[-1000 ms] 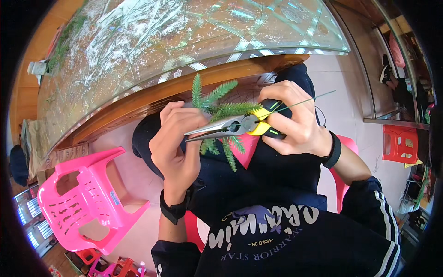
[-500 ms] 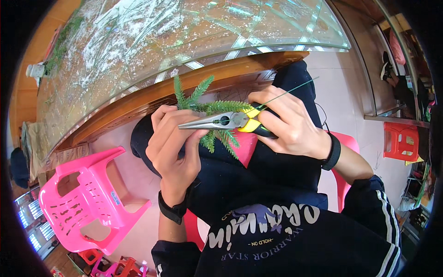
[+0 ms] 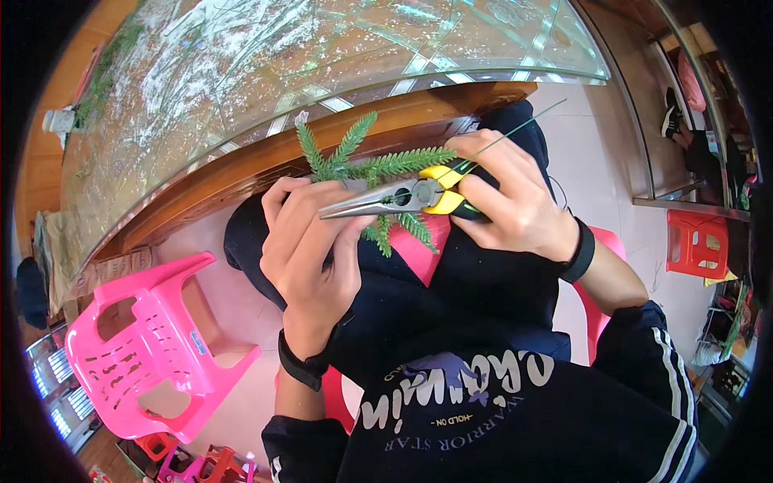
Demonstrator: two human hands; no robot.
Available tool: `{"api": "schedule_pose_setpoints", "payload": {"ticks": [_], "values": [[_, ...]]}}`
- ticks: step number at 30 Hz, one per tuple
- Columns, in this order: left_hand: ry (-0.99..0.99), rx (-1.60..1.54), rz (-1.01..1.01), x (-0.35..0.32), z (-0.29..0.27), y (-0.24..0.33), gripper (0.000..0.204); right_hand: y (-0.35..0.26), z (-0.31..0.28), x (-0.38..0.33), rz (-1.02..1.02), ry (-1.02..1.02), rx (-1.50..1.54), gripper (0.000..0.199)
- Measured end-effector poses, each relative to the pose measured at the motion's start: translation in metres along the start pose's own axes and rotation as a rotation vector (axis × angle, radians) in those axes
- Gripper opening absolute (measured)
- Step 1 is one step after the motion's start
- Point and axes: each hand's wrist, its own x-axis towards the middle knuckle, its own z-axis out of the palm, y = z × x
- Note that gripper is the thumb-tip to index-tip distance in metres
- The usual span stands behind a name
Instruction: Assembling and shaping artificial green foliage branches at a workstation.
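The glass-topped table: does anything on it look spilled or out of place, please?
Yes. White powdery litter lies scattered over the glass-topped table, mostly on its left part. It looks like a spill because it is loose and uneven, with stray specks around it. I cannot tell what it is.

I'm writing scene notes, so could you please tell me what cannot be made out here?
In the head view:
Pliers: much of the handles is hidden by the right hand.
Green sprig: its middle is hidden behind the left hand and pliers.
Small red seat, lower left: cut off by the bottom edge.
White container, far left: too small to tell its contents.
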Motion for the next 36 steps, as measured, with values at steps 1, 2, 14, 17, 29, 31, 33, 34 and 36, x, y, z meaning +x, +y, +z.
{"api": "schedule_pose_setpoints", "payload": {"ticks": [1, 2, 14, 17, 29, 31, 33, 34, 36], "values": [[0.012, -0.038, -0.008, 0.0, 0.0, 0.0, 0.012, 0.002, 0.0, 0.001, -0.017, 0.047, -0.013, 0.031], [0.012, -0.039, -0.008, 0.0, 0.0, 0.001, 0.012, 0.004, -0.001, 0.002, -0.033, 0.095, -0.027, 0.03], [0.05, 0.02, 0.062, -0.003, 0.0, 0.014, 0.013, 0.014, -0.007, 0.005, -0.033, 0.196, -0.112, 0.038], [0.038, 0.036, 0.081, -0.005, 0.002, 0.015, 0.013, 0.013, -0.011, 0.003, -0.045, 0.151, -0.173, 0.039], [-0.002, 0.073, 0.092, -0.005, 0.002, 0.013, 0.013, 0.012, -0.005, 0.0, 0.098, 0.108, -0.021, 0.035], [-0.026, 0.102, 0.108, -0.005, 0.001, 0.012, 0.013, 0.011, -0.005, -0.002, 0.135, 0.061, 0.0, 0.035], [-0.072, 0.163, 0.139, -0.006, 0.001, 0.012, 0.012, 0.009, -0.006, -0.001, 0.164, 0.031, -0.002, 0.036], [-0.072, 0.161, 0.14, -0.007, 0.002, 0.011, 0.012, 0.008, -0.007, -0.001, 0.192, 0.0, -0.001, 0.036], [-0.07, 0.179, 0.155, -0.005, 0.002, 0.01, 0.011, 0.008, -0.007, 0.001, 0.216, -0.026, 0.004, 0.037]]}}
